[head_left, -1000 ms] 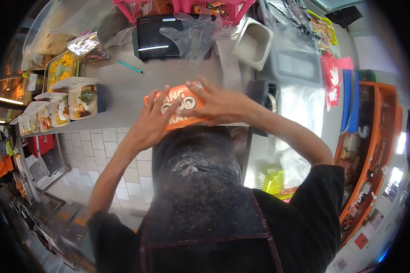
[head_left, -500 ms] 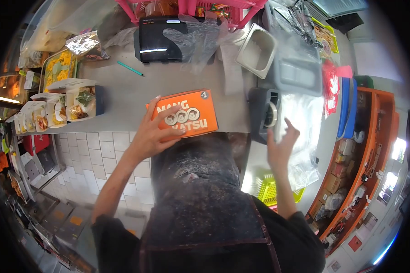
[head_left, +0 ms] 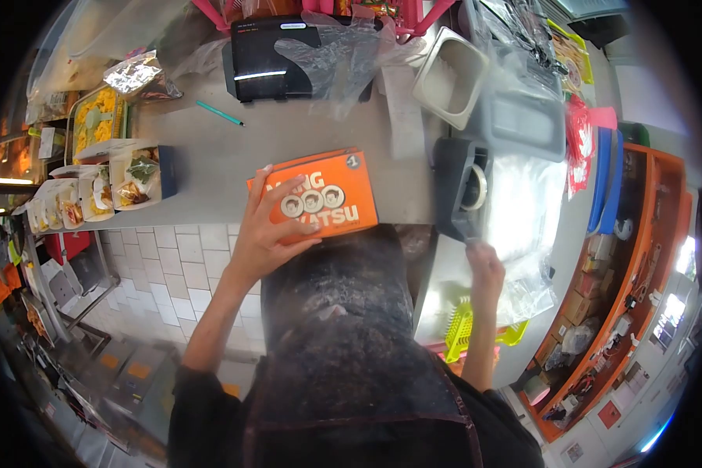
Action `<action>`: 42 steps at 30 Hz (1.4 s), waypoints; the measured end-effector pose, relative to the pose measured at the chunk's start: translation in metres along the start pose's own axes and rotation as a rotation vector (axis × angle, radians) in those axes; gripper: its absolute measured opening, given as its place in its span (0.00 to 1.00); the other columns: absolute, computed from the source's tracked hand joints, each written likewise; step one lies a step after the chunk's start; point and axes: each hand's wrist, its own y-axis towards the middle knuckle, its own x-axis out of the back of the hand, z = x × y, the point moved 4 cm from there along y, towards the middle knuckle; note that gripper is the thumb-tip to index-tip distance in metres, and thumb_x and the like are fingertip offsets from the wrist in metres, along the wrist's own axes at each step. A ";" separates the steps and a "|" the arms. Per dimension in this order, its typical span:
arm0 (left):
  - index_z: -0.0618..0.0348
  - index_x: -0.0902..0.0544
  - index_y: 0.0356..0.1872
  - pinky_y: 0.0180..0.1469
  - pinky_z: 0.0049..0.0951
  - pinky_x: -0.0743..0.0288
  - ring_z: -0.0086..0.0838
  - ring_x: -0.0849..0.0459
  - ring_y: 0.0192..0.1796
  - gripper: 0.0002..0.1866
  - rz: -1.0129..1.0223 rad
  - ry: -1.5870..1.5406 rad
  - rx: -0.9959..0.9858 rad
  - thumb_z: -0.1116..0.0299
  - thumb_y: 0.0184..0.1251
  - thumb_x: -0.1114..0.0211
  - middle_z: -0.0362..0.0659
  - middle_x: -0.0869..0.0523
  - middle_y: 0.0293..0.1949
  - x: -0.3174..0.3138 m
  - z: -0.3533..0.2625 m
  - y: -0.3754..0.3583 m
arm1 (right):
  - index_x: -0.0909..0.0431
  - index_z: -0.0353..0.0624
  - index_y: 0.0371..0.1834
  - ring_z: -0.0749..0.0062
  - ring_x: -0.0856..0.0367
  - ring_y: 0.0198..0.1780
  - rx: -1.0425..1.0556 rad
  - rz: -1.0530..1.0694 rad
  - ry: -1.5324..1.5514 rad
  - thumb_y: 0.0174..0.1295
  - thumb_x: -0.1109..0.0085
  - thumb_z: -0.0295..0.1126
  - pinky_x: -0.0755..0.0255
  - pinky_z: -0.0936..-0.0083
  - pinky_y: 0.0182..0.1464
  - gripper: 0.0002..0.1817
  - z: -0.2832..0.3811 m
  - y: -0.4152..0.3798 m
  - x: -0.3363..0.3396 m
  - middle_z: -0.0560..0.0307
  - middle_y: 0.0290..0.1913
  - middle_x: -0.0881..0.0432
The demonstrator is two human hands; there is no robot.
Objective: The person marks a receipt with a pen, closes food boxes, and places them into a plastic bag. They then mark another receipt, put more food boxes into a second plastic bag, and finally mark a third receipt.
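Observation:
My left hand holds a closed orange cardboard box at its left end, fingers spread over the printed lid and thumb along the near side. The box rests on the metal counter at its front edge. To the right stands a dark tape dispenser with a pale roll in it. My right hand is closed in a pinch at the dispenser's near end, where the tape comes off. The clear tape itself is hard to make out between the fingertips.
Open boxes of food stand in a row at the left, near a tray of yellow food. A teal pen lies behind. Farther back are a black device under a plastic glove and a metal pan. Plastic bags lie right.
My right hand has moved from beside the dispenser, fingers apart, to its near end, and the fingers have closed. My left hand stays on the box. The view has shifted slightly.

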 end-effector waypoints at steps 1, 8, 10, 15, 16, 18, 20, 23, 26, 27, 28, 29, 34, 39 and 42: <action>0.41 0.11 0.31 0.74 0.58 0.44 0.54 0.48 0.77 0.14 -0.005 0.005 -0.001 0.64 0.40 0.17 0.36 0.28 0.69 0.000 0.001 -0.001 | 0.20 0.35 0.34 0.74 0.22 0.46 -0.006 0.009 -0.002 0.70 0.42 0.30 0.27 0.76 0.53 0.09 -0.016 -0.002 0.007 0.58 0.48 0.21; 0.40 0.10 0.30 0.75 0.55 0.46 0.53 0.47 0.77 0.14 -0.070 -0.001 0.022 0.64 0.39 0.15 0.40 0.28 0.67 -0.009 0.005 -0.002 | 0.17 0.35 0.25 0.67 0.21 0.34 0.111 -0.145 -0.777 0.58 0.35 0.26 0.29 0.74 0.41 0.07 -0.027 -0.013 0.013 0.50 0.31 0.20; 0.41 0.10 0.30 0.74 0.54 0.46 0.53 0.46 0.76 0.14 -0.098 0.015 0.027 0.65 0.38 0.15 0.41 0.27 0.66 -0.006 0.007 0.008 | 0.15 0.35 0.27 0.69 0.23 0.31 0.051 -0.131 -0.754 0.58 0.36 0.26 0.30 0.72 0.38 0.06 0.017 -0.025 -0.008 0.53 0.29 0.20; 0.47 0.12 0.25 0.73 0.49 0.44 0.49 0.42 0.74 0.12 -0.139 0.001 0.121 0.68 0.37 0.16 0.42 0.25 0.64 -0.007 -0.009 0.015 | 0.11 0.38 0.34 0.83 0.30 0.27 -0.051 0.497 0.002 0.63 0.37 0.30 0.39 0.82 0.30 0.08 0.090 -0.070 -0.132 0.66 0.25 0.23; 0.47 0.12 0.25 0.73 0.49 0.44 0.49 0.42 0.74 0.12 -0.140 0.006 0.118 0.68 0.37 0.16 0.42 0.25 0.64 -0.007 -0.011 0.015 | 0.11 0.39 0.34 0.86 0.32 0.25 -0.036 0.552 -0.046 0.64 0.36 0.35 0.41 0.82 0.27 0.11 0.093 -0.066 -0.161 0.67 0.23 0.23; 0.48 0.12 0.25 0.73 0.48 0.44 0.49 0.42 0.74 0.12 -0.134 0.022 0.125 0.67 0.38 0.16 0.41 0.25 0.64 -0.007 -0.011 0.016 | 0.11 0.40 0.34 0.89 0.31 0.25 -0.240 0.517 -0.144 0.63 0.32 0.41 0.37 0.83 0.29 0.14 0.071 -0.046 -0.199 0.68 0.23 0.20; 0.48 0.13 0.25 0.72 0.50 0.42 0.50 0.42 0.73 0.12 -0.119 0.007 0.113 0.67 0.38 0.17 0.39 0.25 0.65 -0.004 -0.011 0.014 | 0.11 0.40 0.35 0.89 0.30 0.26 -0.167 0.519 -0.148 0.62 0.31 0.40 0.36 0.83 0.30 0.13 0.041 -0.039 -0.205 0.68 0.23 0.20; 0.49 0.14 0.27 0.72 0.51 0.41 0.53 0.42 0.73 0.12 -0.079 -0.025 0.119 0.68 0.38 0.19 0.38 0.25 0.65 0.006 -0.003 0.013 | 0.12 0.39 0.39 0.85 0.25 0.27 -0.069 0.565 -0.150 0.61 0.31 0.38 0.32 0.80 0.32 0.12 0.053 -0.035 -0.205 0.62 0.25 0.16; 0.50 0.14 0.26 0.73 0.52 0.41 0.54 0.43 0.74 0.11 0.021 -0.145 0.034 0.69 0.40 0.20 0.38 0.25 0.65 0.020 0.011 0.013 | 0.13 0.38 0.43 0.68 0.15 0.33 0.010 0.495 -0.409 0.57 0.30 0.36 0.24 0.68 0.39 0.15 0.072 -0.027 -0.206 0.48 0.33 0.12; 0.50 0.13 0.28 0.73 0.52 0.42 0.52 0.44 0.75 0.12 0.102 -0.187 -0.012 0.69 0.40 0.19 0.41 0.27 0.67 0.022 0.017 0.011 | 0.13 0.37 0.40 0.61 0.14 0.36 0.022 0.420 -0.681 0.58 0.31 0.40 0.23 0.65 0.40 0.17 0.079 -0.022 -0.206 0.45 0.34 0.12; 0.50 0.13 0.30 0.74 0.51 0.43 0.50 0.44 0.76 0.13 0.180 -0.225 -0.061 0.68 0.41 0.18 0.43 0.30 0.70 0.025 0.023 0.010 | 0.14 0.35 0.38 0.54 0.12 0.38 0.038 0.334 -0.947 0.58 0.32 0.43 0.23 0.62 0.41 0.19 0.087 -0.015 -0.205 0.42 0.34 0.13; 0.50 0.13 0.30 0.74 0.51 0.43 0.50 0.44 0.76 0.13 0.168 -0.216 -0.067 0.68 0.41 0.18 0.43 0.30 0.70 0.029 0.030 0.009 | 0.15 0.32 0.32 0.45 0.14 0.41 0.031 0.239 -1.053 0.58 0.34 0.49 0.22 0.57 0.43 0.25 0.080 -0.004 -0.198 0.38 0.31 0.14; 0.59 0.46 0.72 0.75 0.53 0.49 0.59 0.51 0.77 0.59 0.118 -0.168 0.345 0.55 0.40 0.16 0.66 0.55 0.75 0.033 0.036 -0.005 | 0.12 0.38 0.27 0.54 0.12 0.35 0.066 0.204 -1.164 0.51 0.30 0.49 0.21 0.63 0.39 0.21 0.105 -0.018 -0.197 0.45 0.26 0.13; 0.74 0.60 0.73 0.77 0.47 0.49 0.58 0.49 0.77 0.66 0.384 -0.617 0.332 0.50 0.49 0.19 0.72 0.51 0.72 -0.013 0.080 0.012 | 0.14 0.34 0.36 0.57 0.12 0.37 -0.202 0.792 -0.979 0.56 0.35 0.40 0.22 0.64 0.42 0.17 0.056 -0.060 -0.263 0.46 0.29 0.13; 0.72 0.57 0.75 0.76 0.42 0.46 0.56 0.42 0.75 0.60 0.495 -0.785 0.234 0.51 0.56 0.24 0.70 0.43 0.71 0.024 0.077 0.018 | 0.21 0.35 0.54 0.52 0.16 0.54 0.261 0.670 -1.082 0.63 0.43 0.36 0.26 0.61 0.57 0.20 0.088 -0.101 -0.337 0.37 0.47 0.15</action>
